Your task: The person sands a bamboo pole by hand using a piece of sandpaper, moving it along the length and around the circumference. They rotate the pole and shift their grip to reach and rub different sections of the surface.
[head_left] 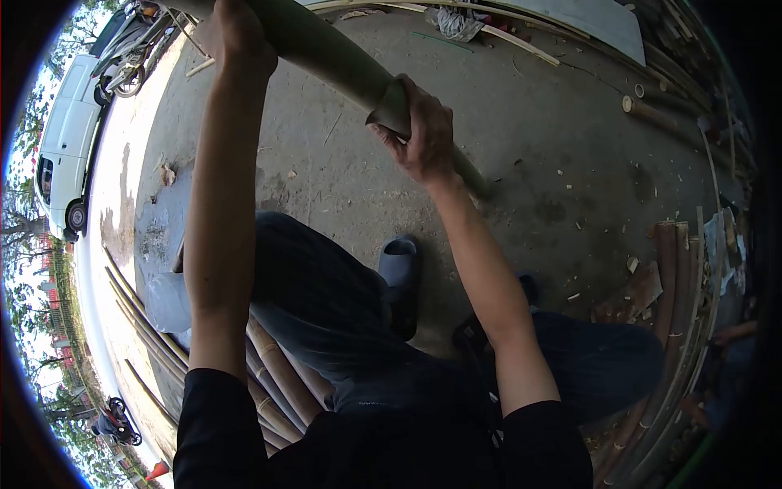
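A thick green bamboo pole [326, 59] runs from the top edge down toward the middle of the view. Around its lower part, beside a cut, curved edge, my right hand [425, 133] is wrapped. The pole's narrower end [471, 175] reaches down near the concrete floor. My left hand [236, 33] is raised at the top, against the pole's upper part; its fingers are mostly hidden. Below the pole are my legs in dark trousers and a grey slipper [400, 261].
Bamboo poles [281, 371] lie at the lower left, more [664, 326] at the right. A cut pole [660, 118] and a plastic bag [459, 24] are farther off. A white van [69, 138] stands outside. Part of another person shows at the right edge.
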### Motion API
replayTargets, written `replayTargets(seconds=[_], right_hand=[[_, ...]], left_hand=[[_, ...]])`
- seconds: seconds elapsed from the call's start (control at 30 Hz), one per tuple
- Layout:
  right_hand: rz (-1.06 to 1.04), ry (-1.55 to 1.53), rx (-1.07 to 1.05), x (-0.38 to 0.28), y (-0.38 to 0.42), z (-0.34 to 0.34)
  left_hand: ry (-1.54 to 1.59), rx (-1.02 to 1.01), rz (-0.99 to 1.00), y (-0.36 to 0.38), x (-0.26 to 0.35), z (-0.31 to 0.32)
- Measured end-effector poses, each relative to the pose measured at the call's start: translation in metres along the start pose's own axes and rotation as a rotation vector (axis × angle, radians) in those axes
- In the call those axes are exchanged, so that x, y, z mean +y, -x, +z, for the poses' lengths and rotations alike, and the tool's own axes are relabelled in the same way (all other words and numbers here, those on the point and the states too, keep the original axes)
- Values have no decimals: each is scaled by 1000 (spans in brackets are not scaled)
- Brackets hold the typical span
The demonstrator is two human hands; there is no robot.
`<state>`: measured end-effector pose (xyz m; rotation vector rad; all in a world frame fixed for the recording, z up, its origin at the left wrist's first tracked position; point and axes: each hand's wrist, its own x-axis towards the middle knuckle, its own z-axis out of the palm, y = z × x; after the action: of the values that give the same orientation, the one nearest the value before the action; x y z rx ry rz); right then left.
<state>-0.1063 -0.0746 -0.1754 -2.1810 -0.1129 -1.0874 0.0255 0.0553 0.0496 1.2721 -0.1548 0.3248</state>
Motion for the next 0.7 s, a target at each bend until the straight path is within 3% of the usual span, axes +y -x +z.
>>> replayTargets(seconds=[0.1, 0.2, 0.23, 0.33, 0.4, 0.5, 0.6, 0.7], right_hand=[[113, 136, 58, 55, 97, 2], [284, 232, -155, 137, 213, -18], [326, 261, -222, 153, 228, -17], [179, 25, -63, 109, 150, 3], [-6, 109, 80, 44, 69, 8], [-86, 104, 47, -30, -15, -3], [-32, 0, 77, -31, -23, -4], [64, -51, 130, 14, 46, 6]], left_hand=[[-53, 73, 27, 0, -1, 0], [-26, 54, -22, 1, 0, -2], [-37, 58, 69, 1, -1, -1], [-51, 84, 67, 10, 5, 9], [-106, 67, -4, 10, 6, 9], [-87, 74, 111, 19, 6, 24], [43, -69, 102, 33, 14, 26], [69, -87, 74, 18, 7, 23]])
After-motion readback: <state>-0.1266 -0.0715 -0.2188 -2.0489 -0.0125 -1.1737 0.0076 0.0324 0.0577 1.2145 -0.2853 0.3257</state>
